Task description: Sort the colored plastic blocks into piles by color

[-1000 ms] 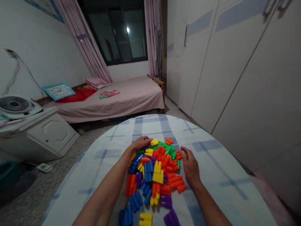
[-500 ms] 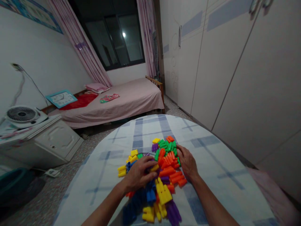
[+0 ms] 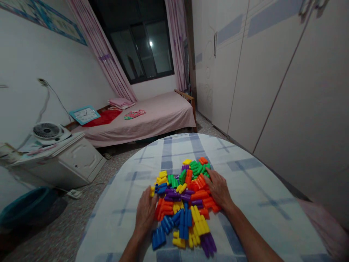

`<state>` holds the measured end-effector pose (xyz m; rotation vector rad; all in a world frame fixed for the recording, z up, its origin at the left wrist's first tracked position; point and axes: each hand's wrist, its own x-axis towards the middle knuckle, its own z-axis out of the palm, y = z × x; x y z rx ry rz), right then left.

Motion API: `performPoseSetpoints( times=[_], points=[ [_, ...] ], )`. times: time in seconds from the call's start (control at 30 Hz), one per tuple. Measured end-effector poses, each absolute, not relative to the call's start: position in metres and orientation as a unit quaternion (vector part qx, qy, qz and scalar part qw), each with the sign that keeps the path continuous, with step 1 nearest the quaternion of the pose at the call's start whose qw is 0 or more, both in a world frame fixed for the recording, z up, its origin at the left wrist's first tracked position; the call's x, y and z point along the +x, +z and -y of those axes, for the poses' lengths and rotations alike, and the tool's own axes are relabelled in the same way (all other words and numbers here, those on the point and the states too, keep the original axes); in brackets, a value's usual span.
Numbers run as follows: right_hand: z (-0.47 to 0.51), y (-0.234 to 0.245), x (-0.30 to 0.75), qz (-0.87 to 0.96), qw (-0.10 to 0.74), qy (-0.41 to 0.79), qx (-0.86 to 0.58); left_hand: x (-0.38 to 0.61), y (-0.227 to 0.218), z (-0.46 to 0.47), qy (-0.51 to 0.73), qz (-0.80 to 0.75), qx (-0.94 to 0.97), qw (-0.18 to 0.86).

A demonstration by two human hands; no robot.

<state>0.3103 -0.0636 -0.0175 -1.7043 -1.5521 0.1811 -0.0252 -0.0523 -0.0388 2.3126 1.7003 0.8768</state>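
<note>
A heap of plastic building blocks [image 3: 185,198] in orange, yellow, blue, green and purple lies on a round table with a blue-checked white cloth [image 3: 253,196]. My left hand [image 3: 145,213] lies flat on the cloth, fingers stretched out, against the heap's left edge by orange and blue blocks. My right hand [image 3: 218,189] rests with fingers spread on the orange and green blocks at the heap's right side. Neither hand holds a block.
Beyond the table stands a bed with a pink cover [image 3: 141,122] under a dark window. A white cabinet [image 3: 68,160] with a small fan [image 3: 49,131] on top is at the left, a teal basin [image 3: 24,207] on the floor. Wardrobe doors [image 3: 272,80] line the right wall.
My left hand has slid off the top of the heap to its left edge and flattened. The blocks lie spread more evenly. My right hand has stayed at the right side.
</note>
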Motion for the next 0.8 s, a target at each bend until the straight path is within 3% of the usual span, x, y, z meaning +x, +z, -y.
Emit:
performPoseSetpoints(
  times=[0.17, 0.4, 0.6, 0.8],
  points=[
    [0.062, -0.006, 0.282, 0.619, 0.479, 0.173, -0.598, 0.038, -0.008, 0.041, 0.388, -0.575, 0.674, 0.253],
    [0.058, 0.032, 0.255, 0.695, 0.468, 0.205, -0.507, 0.065, 0.036, 0.046, 0.389, -0.456, 0.739, 0.308],
    [0.11, 0.065, 0.253, 0.809, 0.335, 0.185, -0.446, 0.029, 0.043, 0.086, 0.318, -0.358, 0.85, 0.218],
    [0.17, 0.041, 0.286, 0.861, 0.223, 0.15, -0.433, -0.016, 0.014, 0.134, 0.232, -0.327, 0.913, 0.077]
  ],
)
